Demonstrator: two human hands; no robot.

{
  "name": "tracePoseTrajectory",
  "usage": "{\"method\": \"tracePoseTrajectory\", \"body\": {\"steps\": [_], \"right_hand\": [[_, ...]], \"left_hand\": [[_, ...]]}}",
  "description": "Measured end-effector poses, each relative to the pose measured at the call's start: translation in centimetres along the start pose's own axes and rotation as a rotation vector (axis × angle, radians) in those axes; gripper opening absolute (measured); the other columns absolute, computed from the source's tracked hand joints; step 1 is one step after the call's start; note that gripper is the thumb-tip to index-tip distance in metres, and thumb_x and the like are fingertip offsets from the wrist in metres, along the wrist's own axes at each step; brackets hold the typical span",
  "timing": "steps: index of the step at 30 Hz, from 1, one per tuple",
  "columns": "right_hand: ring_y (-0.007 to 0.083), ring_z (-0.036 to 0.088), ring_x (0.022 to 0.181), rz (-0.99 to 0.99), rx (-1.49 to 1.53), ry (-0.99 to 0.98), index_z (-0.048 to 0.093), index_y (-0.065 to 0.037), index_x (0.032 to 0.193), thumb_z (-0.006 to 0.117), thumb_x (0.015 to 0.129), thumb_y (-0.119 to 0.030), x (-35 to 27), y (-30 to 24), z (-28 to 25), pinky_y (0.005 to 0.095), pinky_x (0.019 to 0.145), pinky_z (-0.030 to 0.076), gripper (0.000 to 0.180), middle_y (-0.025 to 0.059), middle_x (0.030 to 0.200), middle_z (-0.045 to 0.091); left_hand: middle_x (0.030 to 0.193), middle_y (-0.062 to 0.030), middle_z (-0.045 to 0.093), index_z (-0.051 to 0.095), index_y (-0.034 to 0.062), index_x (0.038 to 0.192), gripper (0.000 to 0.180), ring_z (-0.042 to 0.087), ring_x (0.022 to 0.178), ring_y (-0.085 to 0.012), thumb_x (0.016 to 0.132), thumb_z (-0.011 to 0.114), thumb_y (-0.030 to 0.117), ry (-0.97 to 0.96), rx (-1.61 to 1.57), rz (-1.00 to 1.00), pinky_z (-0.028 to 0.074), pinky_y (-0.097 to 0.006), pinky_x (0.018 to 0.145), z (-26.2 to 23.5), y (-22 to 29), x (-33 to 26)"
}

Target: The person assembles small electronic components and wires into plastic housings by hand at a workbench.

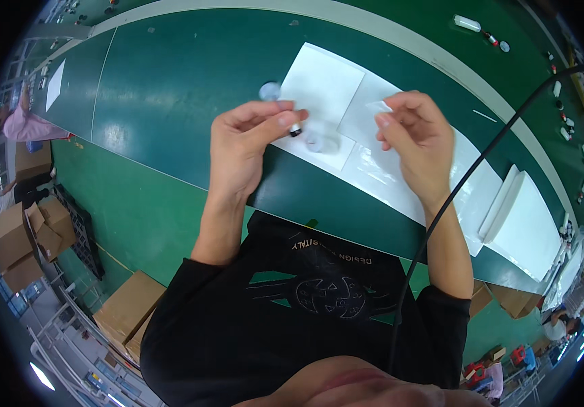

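My left hand [241,142] is closed in a pinch over the green worktable. Between its thumb and fingers sits a small cylinder-like piece, black and white [295,129]. My right hand [422,139] also pinches, with a small whitish see-through scrap [377,106] at its fingertips; its exact kind is unclear. Below and between my hands lie a white sheet [322,85] and a glossy clear plastic sheet [380,163]. A blurred whitish round thing [316,140] shows just right of my left fingertips. Behind that hand, a pale round piece [269,90] is partly hidden.
At the right, a stack of white sheets [524,220] lies near the table end. A black cable [485,154] crosses in front of my right forearm. Beyond the pale rail, white bottles [467,24] lie on a green surface. Cardboard boxes [129,306] stand at the lower left.
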State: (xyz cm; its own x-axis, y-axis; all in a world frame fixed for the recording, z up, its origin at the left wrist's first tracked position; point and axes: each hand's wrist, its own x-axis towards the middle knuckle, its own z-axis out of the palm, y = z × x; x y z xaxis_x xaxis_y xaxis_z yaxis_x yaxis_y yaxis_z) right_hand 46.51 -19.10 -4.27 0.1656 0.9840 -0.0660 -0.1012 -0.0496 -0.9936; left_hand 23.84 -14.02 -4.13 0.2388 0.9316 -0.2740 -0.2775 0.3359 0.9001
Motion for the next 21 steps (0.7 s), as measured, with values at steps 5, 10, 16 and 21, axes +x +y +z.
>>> {"method": "tracePoseTrajectory", "body": {"steps": [5, 10, 16, 21], "right_hand": [[0.0071, 0.055, 0.076, -0.104, 0.104, 0.008, 0.06, 0.0, 0.092, 0.07, 0.08, 0.002, -2.0, -1.8, 0.1, 0.0213, 0.065, 0.043, 0.016, 0.0031, 0.083, 0.064], [0.0132, 0.057, 0.079, -0.364, -0.245, 0.039, 0.066, -0.006, 0.084, 0.075, 0.071, 0.001, -2.0, -2.8, -0.4, 0.0247, 0.065, 0.043, 0.018, 0.0026, 0.083, 0.061], [0.0134, 0.054, 0.077, -0.399, -0.469, 0.07, 0.067, -0.004, 0.082, 0.077, 0.069, -0.001, -1.9, -4.2, -1.3, 0.0253, 0.064, 0.043, 0.016, 0.003, 0.088, 0.054], [0.0118, 0.05, 0.075, -0.36, -0.454, 0.096, 0.066, -0.002, 0.081, 0.075, 0.071, 0.0, -1.8, -4.2, -0.9, 0.0244, 0.064, 0.041, 0.013, 0.0028, 0.089, 0.055]], "left_hand": [[0.095, -0.0166, 0.069, 0.068, -0.005, 0.096, 0.012, 0.069, 0.086, -0.0251, 0.084, 0.065, -0.003, -0.101, 0.018, 0.163, 0.057, -0.035, 0.076, 4.3, -0.2, 1.8], [0.095, -0.0178, 0.069, 0.068, -0.0064, 0.096, 0.013, 0.069, 0.084, -0.0238, 0.085, 0.065, -0.003, -0.115, -0.015, 0.164, 0.059, -0.033, 0.074, 7.1, -0.2, 2.4], [0.095, -0.0179, 0.069, 0.068, -0.0057, 0.095, 0.012, 0.069, 0.086, -0.0253, 0.084, 0.066, -0.004, -0.227, 0.03, 0.185, 0.058, -0.034, 0.075, 8.2, -0.4, 2.3], [0.093, -0.0166, 0.07, 0.069, -0.0047, 0.094, 0.012, 0.069, 0.089, -0.026, 0.082, 0.067, -0.006, -0.283, 0.002, 0.177, 0.056, -0.036, 0.079, 8.3, -0.5, 1.8]]}}
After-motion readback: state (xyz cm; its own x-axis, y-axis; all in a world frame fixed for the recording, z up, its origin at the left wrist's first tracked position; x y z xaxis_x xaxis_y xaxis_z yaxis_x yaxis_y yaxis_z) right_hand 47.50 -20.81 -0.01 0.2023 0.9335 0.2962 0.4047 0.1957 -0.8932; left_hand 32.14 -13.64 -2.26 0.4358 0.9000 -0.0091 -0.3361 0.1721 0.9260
